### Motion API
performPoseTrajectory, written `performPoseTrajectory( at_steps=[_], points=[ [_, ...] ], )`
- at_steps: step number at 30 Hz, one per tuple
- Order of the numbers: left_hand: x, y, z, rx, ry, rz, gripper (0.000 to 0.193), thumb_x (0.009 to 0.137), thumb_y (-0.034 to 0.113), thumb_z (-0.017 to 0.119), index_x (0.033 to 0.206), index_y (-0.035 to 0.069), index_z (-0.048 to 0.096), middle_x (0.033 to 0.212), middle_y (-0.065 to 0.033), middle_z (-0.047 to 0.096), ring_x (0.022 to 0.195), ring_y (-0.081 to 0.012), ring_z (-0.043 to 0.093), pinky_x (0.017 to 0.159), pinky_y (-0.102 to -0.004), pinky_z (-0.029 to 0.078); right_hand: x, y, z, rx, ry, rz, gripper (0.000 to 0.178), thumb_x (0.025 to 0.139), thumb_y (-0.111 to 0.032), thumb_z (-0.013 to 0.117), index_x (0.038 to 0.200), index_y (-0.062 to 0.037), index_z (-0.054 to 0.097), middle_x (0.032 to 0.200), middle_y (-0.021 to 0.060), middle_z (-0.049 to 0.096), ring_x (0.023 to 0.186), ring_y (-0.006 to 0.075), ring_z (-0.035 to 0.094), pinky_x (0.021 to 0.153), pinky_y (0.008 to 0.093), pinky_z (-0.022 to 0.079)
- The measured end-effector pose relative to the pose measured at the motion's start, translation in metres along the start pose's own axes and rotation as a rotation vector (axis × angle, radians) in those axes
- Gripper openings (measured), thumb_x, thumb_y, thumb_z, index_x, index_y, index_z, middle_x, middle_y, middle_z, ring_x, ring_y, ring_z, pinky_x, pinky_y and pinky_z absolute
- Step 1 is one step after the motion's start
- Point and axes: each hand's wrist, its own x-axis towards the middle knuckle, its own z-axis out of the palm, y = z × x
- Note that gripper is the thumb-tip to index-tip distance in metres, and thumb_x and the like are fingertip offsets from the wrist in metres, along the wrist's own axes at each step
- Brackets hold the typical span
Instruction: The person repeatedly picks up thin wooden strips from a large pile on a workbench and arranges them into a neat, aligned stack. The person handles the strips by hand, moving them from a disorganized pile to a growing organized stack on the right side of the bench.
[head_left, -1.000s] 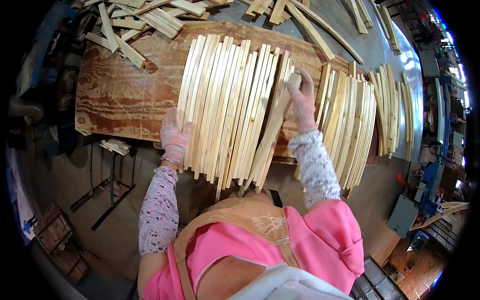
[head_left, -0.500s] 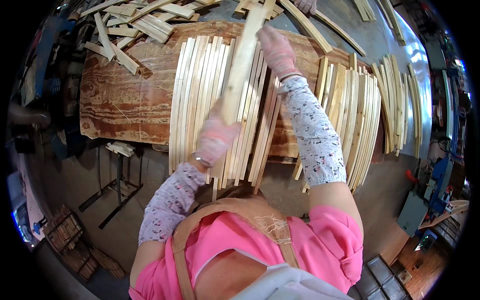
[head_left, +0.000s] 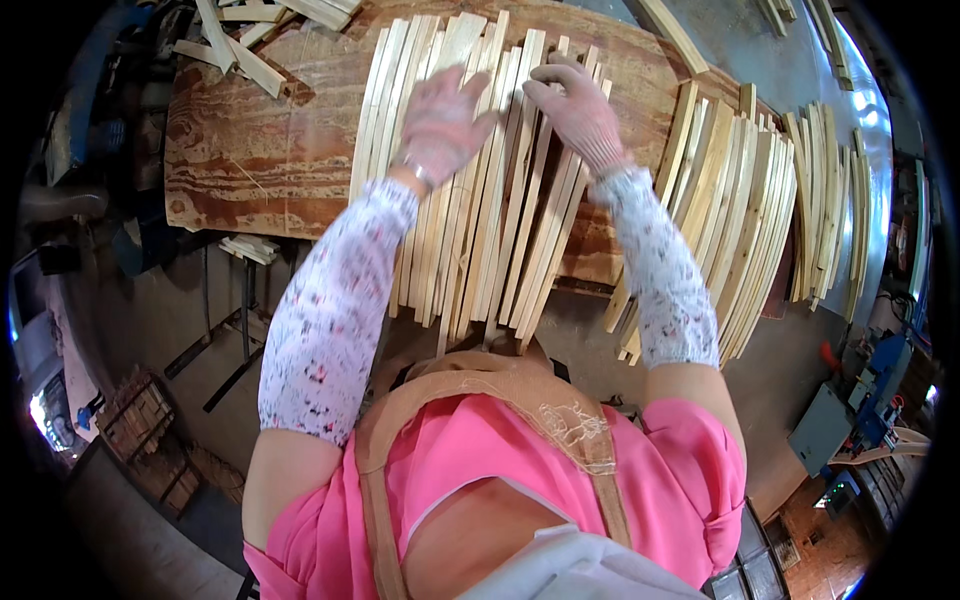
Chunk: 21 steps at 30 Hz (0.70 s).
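Note:
Long pale wooden strips (head_left: 470,240) lie side by side in a row on a brown plywood table (head_left: 250,165), their near ends sticking out past its front edge. My left hand (head_left: 445,122), in a pinkish knit glove, is spread over the upper part of the row, palm down, slightly blurred. To its right, my right hand (head_left: 580,112), gloved alike, is at the far ends of the strips on the right side, fingers bent and apart. Neither hand grips a strip. Dark gaps show between some strips below the right hand.
A second row of strips (head_left: 735,210) lies on the table's right side. Further right, more strips (head_left: 825,200) rest on a shiny metal surface. Loose wood pieces (head_left: 250,65) are heaped at the far left. A black metal stand (head_left: 245,310) is at the lower left.
The long board held between my hands has been laid down into the row and let go. My left hand has moved forward and spread. My view has shifted forward and leftward slightly.

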Motion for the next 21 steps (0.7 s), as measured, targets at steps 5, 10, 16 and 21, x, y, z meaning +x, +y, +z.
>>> performPoseTrajectory(
  at_steps=[5, 10, 16, 21],
  points=[
    [0.070, -0.006, 0.026, 0.336, -0.054, 0.042, 0.062, 0.104, 0.049, 0.055, 0.156, 0.016, 0.053, 0.163, -0.0158, 0.048, 0.156, -0.0335, 0.037, 0.129, -0.0476, 0.028, -0.123, 0.006, 0.077, 0.406, 0.000, 0.147, 0.096, 0.094, -0.032, 0.081, 0.165, 0.0053, 0.030, 0.163, 0.0311, 0.045, 0.151, 0.0401, 0.047, 0.126, 0.0450, 0.040],
    [0.111, -0.008, 0.026, 0.298, -0.200, 0.071, 0.076, 0.094, 0.059, 0.062, 0.159, 0.020, 0.053, 0.173, -0.0189, 0.038, 0.162, -0.0407, 0.029, 0.132, -0.0630, 0.013, -0.166, 0.002, 0.098, 0.097, -0.039, 0.251, 0.091, 0.093, -0.032, 0.081, 0.164, 0.0031, 0.036, 0.153, 0.0291, 0.056, 0.143, 0.0406, 0.056, 0.119, 0.0441, 0.047],
    [0.090, 0.017, -0.014, 0.467, -0.303, 0.136, 0.062, 0.100, 0.048, 0.060, 0.152, 0.013, 0.059, 0.157, -0.0166, 0.055, 0.148, -0.0341, 0.049, 0.124, -0.0544, 0.036, -0.143, -0.002, 0.058, 0.602, 0.138, 0.185, 0.086, 0.094, -0.020, 0.078, 0.163, 0.0082, 0.034, 0.121, 0.0152, 0.069, 0.101, 0.0180, 0.068, 0.085, 0.0309, 0.060],
    [0.051, -0.010, -0.010, -0.389, -0.361, -0.026, 0.049, 0.100, 0.043, 0.066, 0.138, 0.012, 0.067, 0.124, -0.0110, 0.071, 0.115, -0.0301, 0.069, 0.103, -0.0426, 0.053, -0.133, 0.017, 0.028, 1.058, 0.293, 0.197, 0.065, 0.102, -0.026, 0.070, 0.158, -0.0013, 0.048, 0.102, 0.0032, 0.064, 0.085, 0.0114, 0.062, 0.074, 0.0270, 0.056]
  ],
)
